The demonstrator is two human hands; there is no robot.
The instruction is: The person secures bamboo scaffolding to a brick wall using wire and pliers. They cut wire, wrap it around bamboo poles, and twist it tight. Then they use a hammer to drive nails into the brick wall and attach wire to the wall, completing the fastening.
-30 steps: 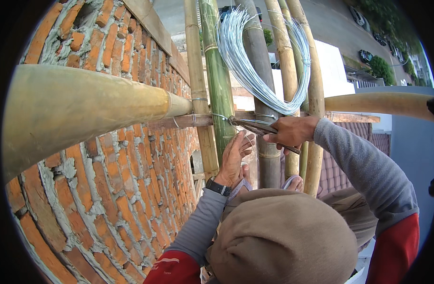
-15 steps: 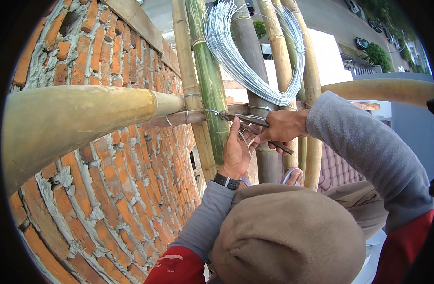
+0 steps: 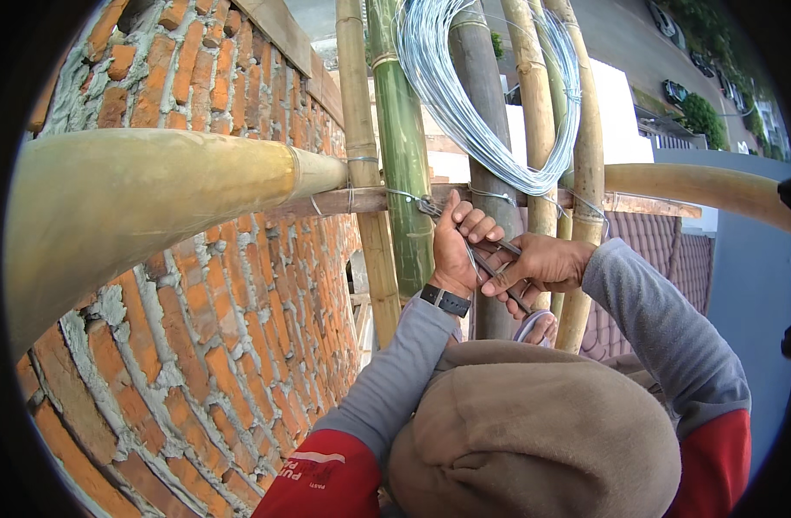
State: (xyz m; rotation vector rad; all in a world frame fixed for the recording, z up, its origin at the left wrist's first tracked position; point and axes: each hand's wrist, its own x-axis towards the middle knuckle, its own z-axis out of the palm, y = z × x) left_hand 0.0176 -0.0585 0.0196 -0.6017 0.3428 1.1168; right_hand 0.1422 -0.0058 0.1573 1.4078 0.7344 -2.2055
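Observation:
A pair of dark metal pincers [image 3: 429, 208] has its jaws at a thin wire tie [image 3: 401, 193], beside the green bamboo pole [image 3: 406, 138]. My right hand [image 3: 547, 262] is closed around the handles, which point down to the right. Curled around the pincers just behind the jaws is my left hand [image 3: 458, 252], wearing a black watch [image 3: 446, 300]. A short loop of wire hangs between the two hands; which fingers touch it is hard to see. The tie sits where the pole crosses a wooden crosspiece [image 3: 326, 203].
A big coil of silvery wire [image 3: 432, 95] hangs over the upright poles above my hands. A thick bamboo pole [image 3: 154, 186] juts along the brick wall [image 3: 180, 345] on the left. One sandalled foot [image 3: 542, 326] shows below, and a street with parked cars lies far down.
My left hand has gone from open-palmed beside the pincers to curled around them. The pincers' handles tilt more steeply downward, and the whole view has shifted slightly.

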